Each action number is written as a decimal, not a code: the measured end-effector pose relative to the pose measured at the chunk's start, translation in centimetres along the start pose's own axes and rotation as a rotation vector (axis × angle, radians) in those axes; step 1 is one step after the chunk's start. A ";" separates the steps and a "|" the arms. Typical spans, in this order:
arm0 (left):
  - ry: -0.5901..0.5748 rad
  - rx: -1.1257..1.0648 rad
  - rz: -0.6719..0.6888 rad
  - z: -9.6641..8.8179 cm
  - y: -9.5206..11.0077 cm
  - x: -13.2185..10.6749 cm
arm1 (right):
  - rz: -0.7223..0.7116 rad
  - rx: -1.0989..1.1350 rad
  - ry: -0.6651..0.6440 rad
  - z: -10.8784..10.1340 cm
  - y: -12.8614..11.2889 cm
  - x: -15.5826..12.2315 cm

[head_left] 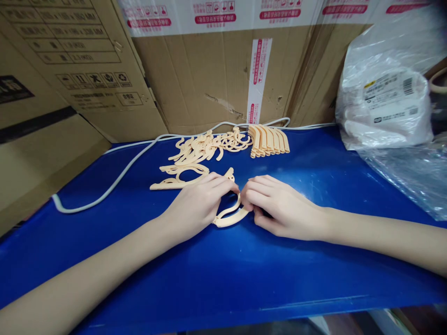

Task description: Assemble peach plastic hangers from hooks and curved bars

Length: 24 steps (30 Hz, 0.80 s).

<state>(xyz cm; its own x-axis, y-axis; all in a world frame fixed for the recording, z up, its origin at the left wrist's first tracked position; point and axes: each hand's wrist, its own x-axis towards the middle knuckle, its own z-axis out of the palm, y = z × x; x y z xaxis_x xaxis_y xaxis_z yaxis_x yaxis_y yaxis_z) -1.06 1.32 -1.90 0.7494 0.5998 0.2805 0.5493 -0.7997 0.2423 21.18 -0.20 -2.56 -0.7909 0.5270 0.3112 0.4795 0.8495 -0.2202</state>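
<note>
A cream plastic folding hanger (232, 218), made of curved arms, is held just above or on the blue table in front of me. My left hand (200, 200) closes round its left side, the thumb and fingers pinching near its top. From the other side my right hand (279, 204) grips the right end with curled fingers. Part of the hanger is hidden behind both hands. Just beyond my left hand lie a few folded hangers (171, 184). Further back is a loose heap of curved hanger pieces (199, 149), beside a neat stack of hanger arms (268, 139).
A blue table (223, 279) spreads under my arms. Cardboard boxes (206, 74) wall off the back and left. A white cable (122, 179) runs along the left and rear. Clear plastic wrap around a white labelled package (391, 102) covers the right rear corner.
</note>
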 end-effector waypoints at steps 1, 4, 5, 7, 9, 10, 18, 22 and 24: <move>0.001 0.002 0.005 0.0 0.0 0.0 | -0.001 -0.001 0.002 0.0 0.0 0.0; 0.005 0.009 0.014 0.1 -0.1 0.0 | 0.001 0.001 0.001 0.0 0.0 0.1; 0.004 0.008 0.014 0.1 -0.1 0.0 | 0.003 0.002 -0.002 0.0 0.0 0.1; -0.004 0.002 0.009 0.1 -0.1 0.0 | 0.007 0.004 -0.007 -0.1 0.0 0.1; -0.006 -0.004 0.004 0.1 0.0 0.0 | 0.004 0.006 -0.008 -0.1 0.0 0.1; -0.005 -0.005 0.004 0.1 0.0 0.0 | 0.002 0.005 -0.008 0.0 0.0 0.1; 0.003 -0.014 0.013 0.2 0.2 0.0 | -0.007 0.009 -0.011 0.0 0.0 0.2; 0.001 -0.009 0.011 0.2 0.1 -0.1 | -0.011 0.008 -0.018 -0.1 0.0 0.1; -0.003 -0.011 0.011 0.1 0.1 -0.1 | -0.012 0.007 -0.018 0.0 0.0 0.1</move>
<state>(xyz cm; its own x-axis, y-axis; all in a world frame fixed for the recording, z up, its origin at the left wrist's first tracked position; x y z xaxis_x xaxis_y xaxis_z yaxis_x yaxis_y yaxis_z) -0.99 1.20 -2.03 0.7565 0.5911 0.2800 0.5373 -0.8057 0.2493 21.14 -0.17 -2.50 -0.8032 0.5161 0.2975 0.4671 0.8556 -0.2230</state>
